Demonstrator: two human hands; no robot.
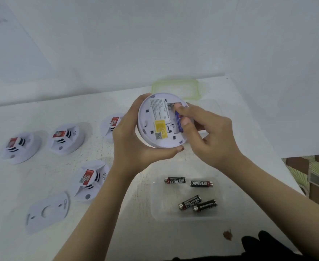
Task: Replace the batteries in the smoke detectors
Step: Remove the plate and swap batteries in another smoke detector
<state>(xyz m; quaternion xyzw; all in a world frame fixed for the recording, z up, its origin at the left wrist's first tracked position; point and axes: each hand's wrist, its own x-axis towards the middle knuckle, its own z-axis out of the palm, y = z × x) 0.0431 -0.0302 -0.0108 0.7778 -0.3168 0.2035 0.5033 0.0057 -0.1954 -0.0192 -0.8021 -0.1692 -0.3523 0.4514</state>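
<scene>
My left hand (134,140) grips a round white smoke detector (155,121), held above the table with its back facing me. A yellow label and printed text show on the back. My right hand (209,132) pinches a blue battery (178,120) in the open battery compartment, thumb and index finger on it. Below my hands, several black Eveready batteries (175,180) lie in a clear plastic container (155,204).
Several white smoke detectors with red labels (66,138) sit on the white table at the left. A detached white mounting plate (47,211) lies near the front left. A green-rimmed clear lid (175,87) rests behind by the wall. The table edge runs along the right.
</scene>
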